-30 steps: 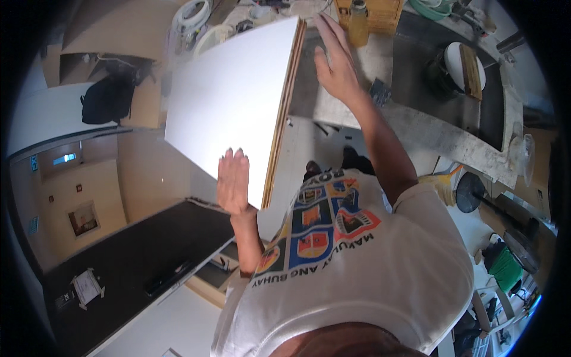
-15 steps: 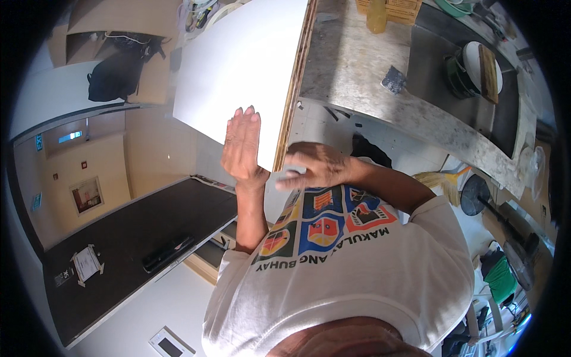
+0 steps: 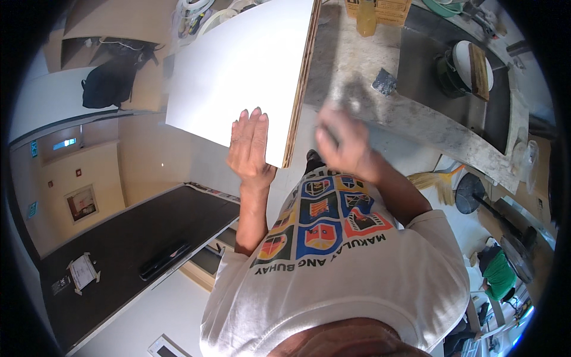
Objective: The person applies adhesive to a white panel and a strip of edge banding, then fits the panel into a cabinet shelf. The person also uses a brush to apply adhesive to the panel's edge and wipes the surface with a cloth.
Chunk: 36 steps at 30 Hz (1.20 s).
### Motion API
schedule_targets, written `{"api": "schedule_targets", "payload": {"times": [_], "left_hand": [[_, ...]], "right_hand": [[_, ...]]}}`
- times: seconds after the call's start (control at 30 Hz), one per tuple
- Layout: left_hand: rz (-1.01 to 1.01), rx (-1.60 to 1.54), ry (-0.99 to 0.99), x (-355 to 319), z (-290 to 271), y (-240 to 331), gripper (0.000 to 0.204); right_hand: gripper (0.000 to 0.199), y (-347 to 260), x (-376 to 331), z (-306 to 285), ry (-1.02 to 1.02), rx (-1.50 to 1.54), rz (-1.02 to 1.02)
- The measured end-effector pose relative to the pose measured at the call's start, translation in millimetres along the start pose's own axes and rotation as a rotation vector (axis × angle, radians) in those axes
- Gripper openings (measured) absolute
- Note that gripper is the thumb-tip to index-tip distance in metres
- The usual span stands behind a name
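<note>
My left hand (image 3: 248, 146) lies flat near the near end of a white-faced board (image 3: 238, 71), its fingers stretched out together. The board has a layered brown plywood edge (image 3: 304, 80) along its right side. My right hand (image 3: 345, 140) is off the board, to the right of that edge and close to the counter's front. Motion smears its fingers, and I cannot see whether anything is in them. A small dark grey, rough-looking piece (image 3: 384, 82) rests on the stained counter (image 3: 357, 59), beyond my right hand.
A bottle of yellowish liquid (image 3: 366, 21) stands at the counter's back. On the right, a sink (image 3: 416, 59) holds a dark bucket (image 3: 451, 74) with a white round lid and a wooden piece (image 3: 479, 71). A broom (image 3: 440, 184) and a person in green (image 3: 498, 276) are lower right.
My right hand has moved up and to the right, away from the board's edge. My left hand stays flat on the board. The view has shifted slightly.
</note>
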<state>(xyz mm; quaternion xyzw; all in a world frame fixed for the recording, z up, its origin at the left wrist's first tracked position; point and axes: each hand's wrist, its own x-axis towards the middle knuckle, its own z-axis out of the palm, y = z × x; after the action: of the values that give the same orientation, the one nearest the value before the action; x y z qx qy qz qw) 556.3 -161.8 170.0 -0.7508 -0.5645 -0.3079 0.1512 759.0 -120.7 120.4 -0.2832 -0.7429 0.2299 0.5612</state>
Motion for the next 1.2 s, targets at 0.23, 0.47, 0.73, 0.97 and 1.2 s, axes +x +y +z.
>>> {"api": "schedule_targets", "payload": {"times": [0.23,0.47,0.73,0.97,1.2], "left_hand": [[-0.02,0.003,-0.004,-13.3,6.5,3.5,0.032],[0.011,0.036,-0.051,-23.0,14.6,5.3,0.039],[-0.073,-0.037,-0.099,-42.0,41.4,13.2,0.044],[-0.027,-0.045,-0.167,-53.2,56.7,14.5,0.043],[-0.025,-0.028,-0.129,-51.1,58.2,11.9,0.045]], "right_hand": [[0.072,89.3,66.9,-25.3,0.028,-0.095,0.431],[0.071,64.6,37.5,-14.6,-0.257,-0.273,0.331],[0.053,-2.1,-71.8,-26.4,-0.242,-0.067,0.031],[0.053,38.5,-24.2,-46.0,-0.265,-0.168,0.326],[0.067,19.7,-45.9,-22.4,-0.257,0.054,0.485]]}}
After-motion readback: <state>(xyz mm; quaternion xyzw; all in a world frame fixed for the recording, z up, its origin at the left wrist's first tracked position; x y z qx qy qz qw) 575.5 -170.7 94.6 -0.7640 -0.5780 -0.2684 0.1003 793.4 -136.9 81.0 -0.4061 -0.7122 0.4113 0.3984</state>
